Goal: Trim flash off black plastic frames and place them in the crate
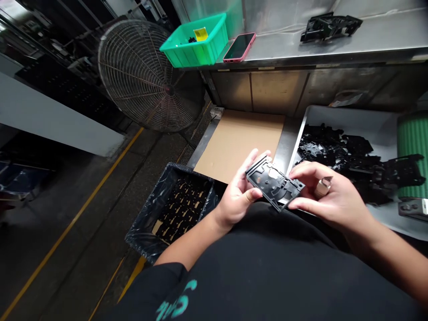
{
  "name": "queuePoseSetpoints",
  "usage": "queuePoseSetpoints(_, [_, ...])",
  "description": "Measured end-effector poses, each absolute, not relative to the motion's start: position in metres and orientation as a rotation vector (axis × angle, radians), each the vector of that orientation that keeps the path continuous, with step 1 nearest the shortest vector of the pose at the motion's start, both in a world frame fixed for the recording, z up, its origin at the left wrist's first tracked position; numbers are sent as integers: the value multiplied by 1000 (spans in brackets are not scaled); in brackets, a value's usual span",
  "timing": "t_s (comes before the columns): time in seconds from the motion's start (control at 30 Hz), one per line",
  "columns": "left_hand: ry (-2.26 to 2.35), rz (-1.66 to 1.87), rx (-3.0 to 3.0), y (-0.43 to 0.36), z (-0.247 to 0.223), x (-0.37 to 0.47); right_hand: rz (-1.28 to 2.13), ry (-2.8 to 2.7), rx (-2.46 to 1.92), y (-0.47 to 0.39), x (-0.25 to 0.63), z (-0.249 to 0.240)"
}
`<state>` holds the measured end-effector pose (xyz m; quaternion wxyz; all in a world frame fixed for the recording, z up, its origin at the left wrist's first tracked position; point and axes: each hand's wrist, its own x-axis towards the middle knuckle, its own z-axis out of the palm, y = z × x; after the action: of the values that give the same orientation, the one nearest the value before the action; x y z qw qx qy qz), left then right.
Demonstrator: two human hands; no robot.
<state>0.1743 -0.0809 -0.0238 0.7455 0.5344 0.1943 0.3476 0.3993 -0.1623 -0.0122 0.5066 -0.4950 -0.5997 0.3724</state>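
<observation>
Black cloth of the worker's shirt [274, 272] fills the bottom of the frame, nearest of all, with teal printed characters [180, 305] at lower left that I cannot make into a word. Just above it, right of the frame's middle, 2 bare hands hold a flat, roughly rectangular black part with cut-outs and raised ribs, plastic by its look [267, 185]. The left hand [236, 196] grips its left end, thumb in front and fingers along the far side; the right hand [334, 196], with a silvery pointed band [323, 187] on 1 finger, pinches the right end between thumb and fingertips.

I'd judge the part light and stiff, slightly slippery on its smooth face, its small tabs and thin ribs liable to snap. Its solid outer edges seem the safest hold. More black pieces [334, 147] lie heaped in a grey tray [368, 117] at right.

As for writing, a yellow label [201, 34] in the bright green plastic bin [195, 55] at top centre carries marks too small to read. No brand is legible.
</observation>
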Motion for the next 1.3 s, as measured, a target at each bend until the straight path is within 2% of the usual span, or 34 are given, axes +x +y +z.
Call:
queuePoseSetpoints(0.1, [382, 739, 1159, -81, -29, 178, 863, -1317, -1175, -163, 387, -16])
queuePoseSetpoints(0.3, [441, 690, 1447, -79, -32, 173, 755, -1422, -1076, -162, 378, -17])
queuePoseSetpoints(0.57, [277, 719, 1660, -64, -24, 160, 870, -1346, -1058, -153, 404, -15])
queuePoseSetpoints(0.73, [228, 702, 1743, -61, -14, 158, 960, -1650, -1049, -140, 417, -3])
queuePoseSetpoints(0.9, [176, 729, 1822, -54, -11, 158, 845, -1751, -1009, -131, 420, 0])
queuePoseSetpoints(1.13, [250, 892, 1878, -44, -15, 161, 665, -1509, -1007, -145, 411, -17])
queuePoseSetpoints(1.3, [306, 973, 1836, -45, -12, 167, 551, -1577, -969, -149, 397, -23])
